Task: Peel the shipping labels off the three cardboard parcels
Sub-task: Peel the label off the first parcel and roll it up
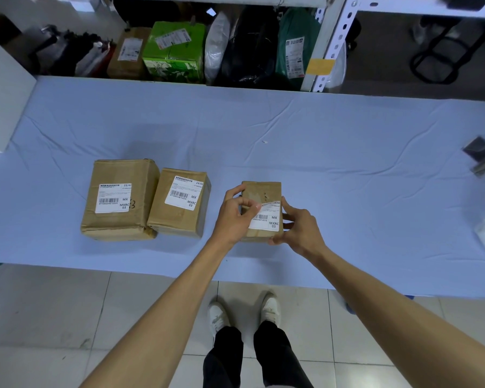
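1. Surface [291,130]: covered with a pale blue cloth, creased in places. Three cardboard parcels stand on it in a row near the front edge.
2. Left parcel [118,201]: largest of the three. Its label [114,198] lies flat and fully stuck on the top face.
3. Middle parcel [179,204]: touching or just beside the left parcel. Its label [184,193] is also flat and intact.
4. Right parcel [261,191]: smallest, apart from the other two, held between both hands on the surface.
5. Right parcel's label [265,219]: upper left corner lifted off the cardboard and curled; the lower part, with barcode, is against the box.
6. Left hand [233,217]: thumb and forefinger pinched together on the lifted corner; the remaining fingers [234,191] wrap the parcel's left side.
7. Right hand [300,225]: fingers clamped on the parcel's right side, thumb at the near lower corner.
8. Shelf [328,46] behind the surface: holds a green box [174,51], a brown box, and dark and green bags.
9. Floor [53,317]: pale tiles; the person's white shoes [270,309] and dark trousers are visible below the surface edge.
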Demonstrator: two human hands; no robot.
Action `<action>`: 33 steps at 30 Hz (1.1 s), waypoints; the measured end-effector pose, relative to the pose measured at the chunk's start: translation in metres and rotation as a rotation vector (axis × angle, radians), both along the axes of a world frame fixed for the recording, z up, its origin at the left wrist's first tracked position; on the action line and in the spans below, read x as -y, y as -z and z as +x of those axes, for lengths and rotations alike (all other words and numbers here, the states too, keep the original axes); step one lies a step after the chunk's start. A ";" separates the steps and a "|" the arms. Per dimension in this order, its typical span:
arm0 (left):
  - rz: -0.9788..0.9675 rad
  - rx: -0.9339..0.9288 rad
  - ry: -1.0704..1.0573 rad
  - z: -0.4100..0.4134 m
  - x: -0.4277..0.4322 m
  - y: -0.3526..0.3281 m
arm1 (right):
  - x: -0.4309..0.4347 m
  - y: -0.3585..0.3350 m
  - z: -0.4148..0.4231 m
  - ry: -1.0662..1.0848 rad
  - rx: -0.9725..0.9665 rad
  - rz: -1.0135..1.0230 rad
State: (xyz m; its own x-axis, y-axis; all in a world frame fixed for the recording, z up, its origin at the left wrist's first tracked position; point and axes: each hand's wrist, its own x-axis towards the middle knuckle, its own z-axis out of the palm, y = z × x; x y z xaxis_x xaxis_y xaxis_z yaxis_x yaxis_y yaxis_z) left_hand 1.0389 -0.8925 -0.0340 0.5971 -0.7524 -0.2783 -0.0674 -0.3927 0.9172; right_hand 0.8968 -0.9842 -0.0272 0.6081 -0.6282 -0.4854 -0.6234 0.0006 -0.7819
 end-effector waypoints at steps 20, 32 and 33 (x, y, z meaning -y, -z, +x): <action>0.021 -0.019 0.024 0.001 0.000 -0.001 | -0.001 -0.002 0.001 0.014 -0.022 0.007; -0.006 -0.042 0.002 0.001 0.002 0.000 | 0.000 -0.001 0.001 0.020 -0.025 0.012; -0.009 -0.044 0.005 0.000 0.002 0.000 | 0.000 -0.001 0.001 0.019 -0.026 0.012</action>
